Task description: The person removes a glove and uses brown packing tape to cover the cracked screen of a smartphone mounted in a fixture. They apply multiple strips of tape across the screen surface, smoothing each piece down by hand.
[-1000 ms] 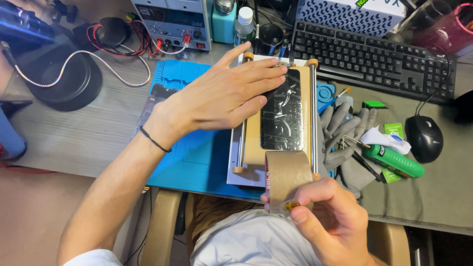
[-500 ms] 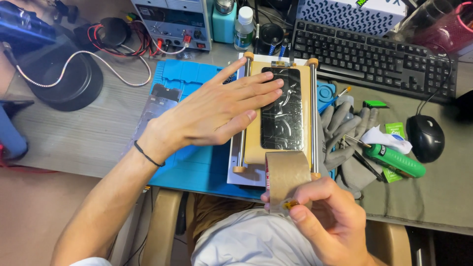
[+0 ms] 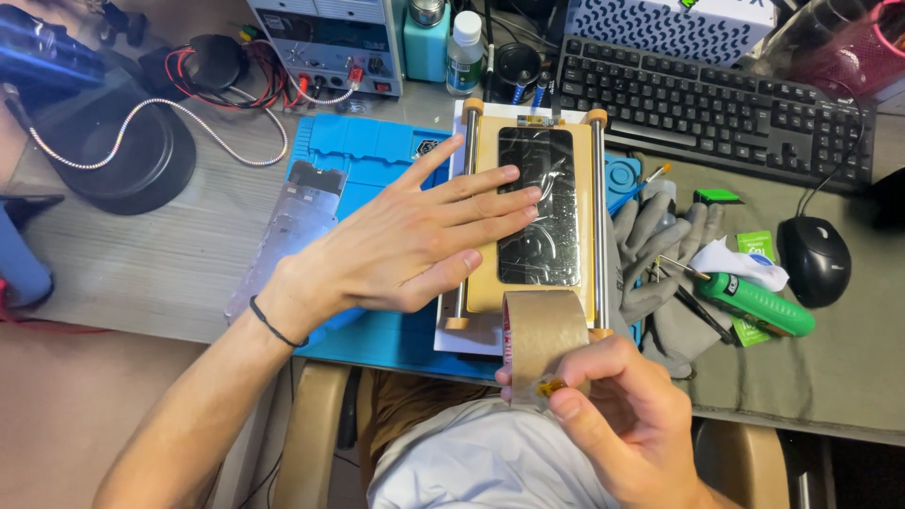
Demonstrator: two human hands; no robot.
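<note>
Nearest you, your right hand [image 3: 627, 424] pinches a brown tape roll [image 3: 545, 339]; beyond it, your left hand [image 3: 401, 250] lies flat, fingers spread, on a cracked phone screen [image 3: 542, 212] in its tan fixture [image 3: 580, 283], grey gloves [image 3: 655, 259] to its right.

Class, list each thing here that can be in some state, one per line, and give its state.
Cracked black phone screen: flat on tan jig, left hand pressing it.
Brown tape roll: upright, gripped by right hand.
Grey work gloves: lying unworn.
Green-handled tool: lying down.
</note>
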